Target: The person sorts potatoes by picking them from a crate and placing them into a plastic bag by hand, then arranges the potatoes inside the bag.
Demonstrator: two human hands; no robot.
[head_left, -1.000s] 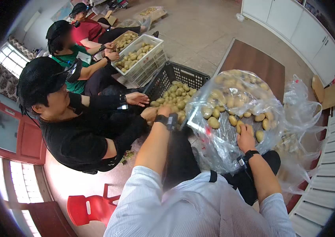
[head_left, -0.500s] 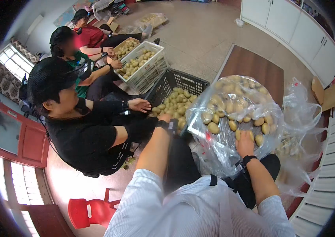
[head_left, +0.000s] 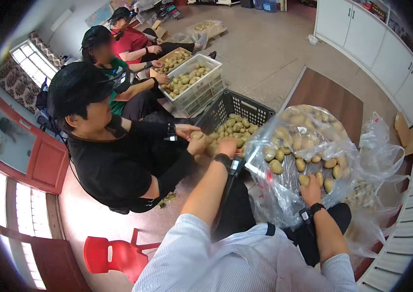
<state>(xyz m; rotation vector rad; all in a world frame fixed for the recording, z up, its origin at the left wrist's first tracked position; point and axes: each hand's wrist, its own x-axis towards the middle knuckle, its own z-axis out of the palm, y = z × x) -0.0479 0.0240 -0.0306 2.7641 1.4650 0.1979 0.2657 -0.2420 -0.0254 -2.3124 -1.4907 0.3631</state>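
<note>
A clear plastic bag [head_left: 284,180] of potatoes lies spread in front of me on the right. Inside it, my right hand [head_left: 310,192] has its fingers closed against a potato [head_left: 304,180], with more potatoes beside and beyond it. To the left, my left hand [head_left: 227,146] reaches over the near side of a black slatted crate [head_left: 260,111], among the pile of potatoes [head_left: 235,127]. Its fingers are mostly hidden, so whether it grips one does not show. Each of my wrists wears a dark band with a small device.
A co-worker in black [head_left: 104,155] sits at my left, both hands at a potato by the crate. Farther back, two more people sit near a white crate [head_left: 199,92] of potatoes. A brown board [head_left: 328,95], loose plastic bags [head_left: 379,146] and a red chair [head_left: 119,255] surround me.
The view has shifted, moving the scene right and down. My right hand has moved to a potato nearer the bag's near side. The co-worker's hands have come together around a potato.
</note>
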